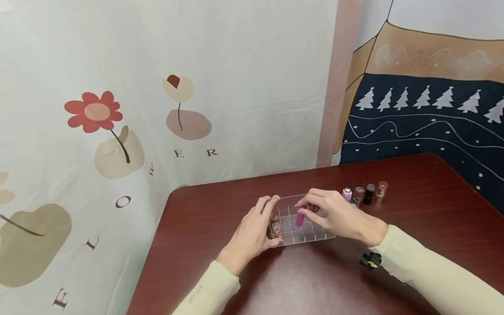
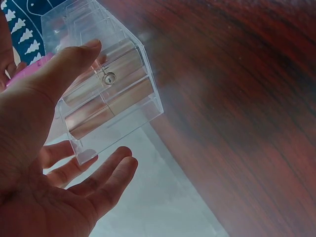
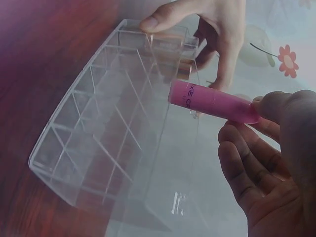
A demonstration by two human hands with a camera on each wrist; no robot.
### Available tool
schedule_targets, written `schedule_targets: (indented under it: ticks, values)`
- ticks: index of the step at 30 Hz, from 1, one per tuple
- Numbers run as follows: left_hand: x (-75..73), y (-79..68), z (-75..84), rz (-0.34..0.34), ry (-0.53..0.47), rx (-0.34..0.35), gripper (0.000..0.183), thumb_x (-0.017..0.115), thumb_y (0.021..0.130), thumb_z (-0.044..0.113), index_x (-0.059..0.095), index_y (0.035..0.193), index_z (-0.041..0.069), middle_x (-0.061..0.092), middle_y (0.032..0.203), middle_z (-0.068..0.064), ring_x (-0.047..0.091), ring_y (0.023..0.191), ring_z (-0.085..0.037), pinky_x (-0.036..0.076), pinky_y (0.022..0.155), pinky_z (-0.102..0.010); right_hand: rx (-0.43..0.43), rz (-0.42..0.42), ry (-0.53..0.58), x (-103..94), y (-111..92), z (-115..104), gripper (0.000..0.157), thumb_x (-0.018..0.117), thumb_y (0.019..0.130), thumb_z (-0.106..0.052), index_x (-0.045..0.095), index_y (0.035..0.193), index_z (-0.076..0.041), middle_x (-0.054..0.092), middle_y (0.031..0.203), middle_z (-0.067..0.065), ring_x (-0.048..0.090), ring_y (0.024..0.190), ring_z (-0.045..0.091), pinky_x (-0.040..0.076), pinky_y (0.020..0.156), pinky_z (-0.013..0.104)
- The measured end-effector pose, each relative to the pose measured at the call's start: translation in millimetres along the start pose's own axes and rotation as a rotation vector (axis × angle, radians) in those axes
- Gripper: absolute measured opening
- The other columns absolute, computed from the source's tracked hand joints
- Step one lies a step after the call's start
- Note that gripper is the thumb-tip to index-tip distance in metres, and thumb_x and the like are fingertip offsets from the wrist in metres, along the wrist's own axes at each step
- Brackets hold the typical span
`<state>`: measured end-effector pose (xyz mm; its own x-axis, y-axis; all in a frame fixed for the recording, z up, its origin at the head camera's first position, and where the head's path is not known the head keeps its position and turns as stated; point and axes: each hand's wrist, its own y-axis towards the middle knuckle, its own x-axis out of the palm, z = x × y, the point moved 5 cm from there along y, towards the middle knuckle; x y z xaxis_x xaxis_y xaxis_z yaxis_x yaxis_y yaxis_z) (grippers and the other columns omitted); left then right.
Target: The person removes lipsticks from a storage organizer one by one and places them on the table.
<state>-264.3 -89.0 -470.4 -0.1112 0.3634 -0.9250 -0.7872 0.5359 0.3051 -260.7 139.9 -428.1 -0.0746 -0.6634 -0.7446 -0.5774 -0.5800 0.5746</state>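
Box (image 1: 292, 236) of clear compartments, on the tabletop (image 1: 221, 213). The left hand (image 1: 253, 228) clasps its left end between fingers and thumb; the right hand (image 1: 337, 214) is over its right half. Nearby stands a row of tubes (image 1: 369, 194). Rosy tubes (image 2: 131, 96) sit in the left end. The right fingers pinch a pink tube (image 3: 210, 102), tilted, over the compartments.

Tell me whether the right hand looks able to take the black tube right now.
Probably not yet: the right hand pinches a pink tube. Otherwise, the black tube sits close by, with nothing visible over it.
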Motion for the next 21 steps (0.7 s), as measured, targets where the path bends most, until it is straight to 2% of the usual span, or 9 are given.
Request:
schedule_targets:
  ticks: [7,14,21]
  values:
    - [2.3,-2.2,-2.1,0.006,-0.007,-0.011,0.118,0.112,0.078,0.029,0.047,0.174,0.007,0.056,0.166,-0.019,0.075,0.123,-0.044,0.065,0.116,-0.052,0.001,0.026,-0.036,-11.9,-8.8,5.2,0.022,0.091,0.100,-0.005,0.085,0.119,-0.012,0.079,0.104,-0.004,0.067,0.082,0.000,0.063,0.071,0.023]
    - [1.6,-2.0,-1.7,0.001,0.001,-0.013,0.119,0.113,0.077,0.027,0.046,0.174,0.008,0.056,0.166,-0.019,0.075,0.123,-0.043,0.065,0.115,-0.052,-0.006,0.070,-0.068,-26.1,-18.6,11.0,0.026,0.093,0.095,0.001,0.085,0.118,-0.009,0.080,0.105,-0.001,0.068,0.083,0.003,0.067,0.072,0.029]
    - [1.7,-0.7,0.0,0.003,0.008,-0.013,0.120,0.113,0.076,0.026,0.046,0.174,0.009,0.056,0.166,-0.019,0.075,0.122,-0.043,0.066,0.114,-0.052,0.009,0.109,-0.077,-43.6,-27.9,18.6,0.032,0.093,0.093,0.005,0.085,0.120,-0.010,0.081,0.105,-0.001,0.067,0.081,0.001,0.061,0.073,0.014]
